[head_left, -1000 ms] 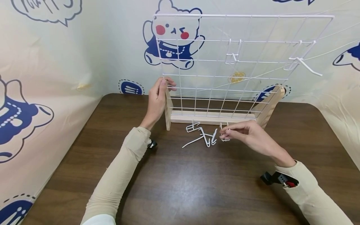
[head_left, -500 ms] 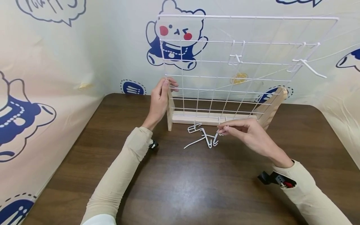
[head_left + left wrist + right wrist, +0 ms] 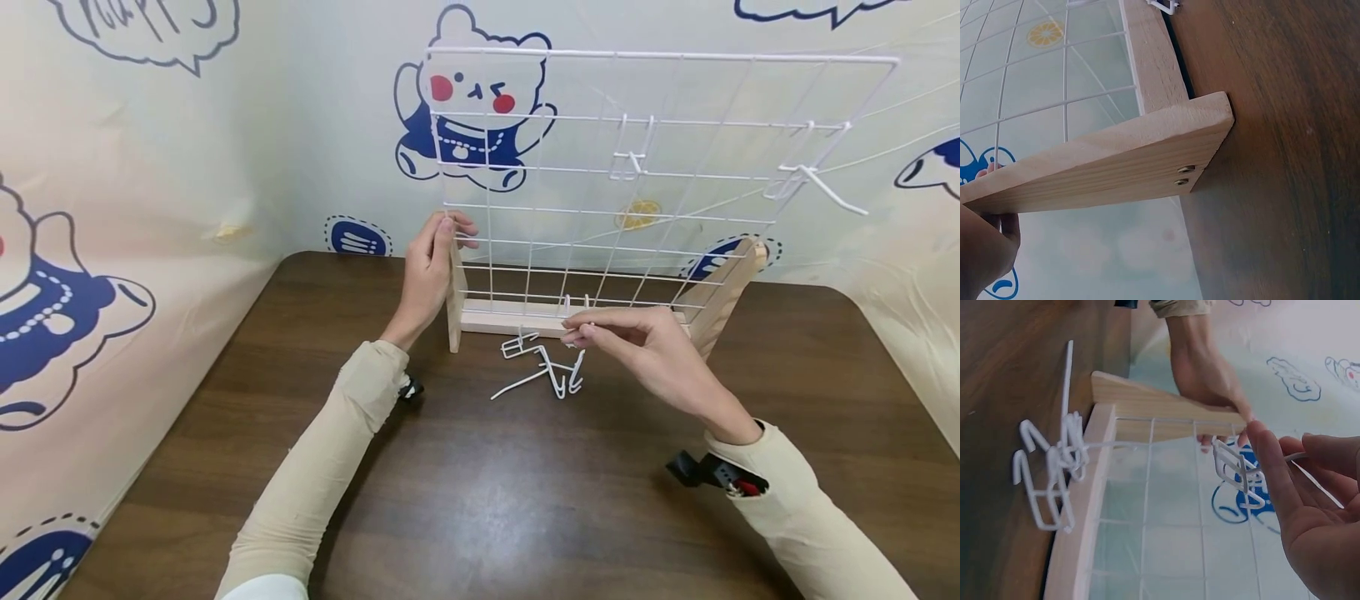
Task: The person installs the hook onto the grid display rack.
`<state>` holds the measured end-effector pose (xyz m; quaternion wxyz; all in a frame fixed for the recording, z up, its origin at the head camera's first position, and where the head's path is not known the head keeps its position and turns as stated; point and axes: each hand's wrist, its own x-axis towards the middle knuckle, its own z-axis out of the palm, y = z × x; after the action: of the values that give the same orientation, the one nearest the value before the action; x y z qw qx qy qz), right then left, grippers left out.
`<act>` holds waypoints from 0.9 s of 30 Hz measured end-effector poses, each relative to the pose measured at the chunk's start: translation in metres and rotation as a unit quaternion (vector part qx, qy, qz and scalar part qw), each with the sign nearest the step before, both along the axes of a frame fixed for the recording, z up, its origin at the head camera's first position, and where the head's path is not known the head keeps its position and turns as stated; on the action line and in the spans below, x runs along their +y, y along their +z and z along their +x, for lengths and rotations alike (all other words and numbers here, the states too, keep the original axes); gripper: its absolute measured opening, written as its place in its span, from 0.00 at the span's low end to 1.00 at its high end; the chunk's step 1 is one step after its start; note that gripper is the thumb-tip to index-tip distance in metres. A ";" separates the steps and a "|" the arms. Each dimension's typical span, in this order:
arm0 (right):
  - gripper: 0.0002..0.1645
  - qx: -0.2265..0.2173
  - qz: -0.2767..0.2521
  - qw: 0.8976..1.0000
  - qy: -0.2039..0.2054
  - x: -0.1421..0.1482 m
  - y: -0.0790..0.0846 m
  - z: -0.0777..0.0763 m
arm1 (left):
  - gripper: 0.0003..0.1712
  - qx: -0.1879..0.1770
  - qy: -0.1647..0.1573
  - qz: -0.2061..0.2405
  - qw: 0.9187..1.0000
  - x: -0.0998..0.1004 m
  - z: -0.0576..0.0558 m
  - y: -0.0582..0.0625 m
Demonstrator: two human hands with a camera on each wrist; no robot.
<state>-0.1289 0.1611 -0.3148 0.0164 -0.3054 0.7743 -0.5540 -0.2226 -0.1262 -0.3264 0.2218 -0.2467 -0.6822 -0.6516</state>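
Note:
My left hand [image 3: 426,279] grips the upper end of the left wooden side piece [image 3: 454,312] of a white wire grid rack [image 3: 660,56]. In the left wrist view, fingers curl round that side piece's edge. My right hand [image 3: 652,350] pinches the stem of a white wire display hook [image 3: 1230,465] between thumb and fingers. The hook's rectangular back faces the grid, its two bent tips upward in the head view; my fingers hide part of the stem. Just below lies a small tangle of loose white hooks [image 3: 1054,469] on the table, by the rack's base.
Two hooks hang on the grid's upper part: one near the middle [image 3: 633,160], one at the right edge [image 3: 825,190]. A wooden base bar [image 3: 510,321] joins the left side piece to the right one [image 3: 723,296]. The dark table [image 3: 465,492] meets a printed backdrop [image 3: 322,125].
My right hand has lifted its hook off the table from beside the loose hooks and moved it left and up, toward the grid's lower part. My left hand keeps its grip on the side piece.

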 end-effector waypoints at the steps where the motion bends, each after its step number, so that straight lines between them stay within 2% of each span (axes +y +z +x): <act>1: 0.14 0.004 -0.003 1.000 -0.001 -0.003 0.002 0.000 | 0.20 0.000 -0.001 0.000 1.000 0.000 0.000 0.000; 19: 0.14 0.059 -0.053 0.997 -0.014 -0.032 0.015 -0.008 | 0.19 -0.004 -0.007 0.000 1.000 0.002 0.001 0.000; 27: 0.15 0.056 -0.068 0.996 -0.009 -0.038 0.019 -0.010 | 0.19 0.002 -0.010 0.002 1.000 -0.001 0.000 0.000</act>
<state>-0.1386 0.1233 -0.2956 -0.0527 -0.3298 0.7371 -0.5874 -0.2224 -0.1269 -0.3266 0.2172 -0.2544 -0.6783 -0.6543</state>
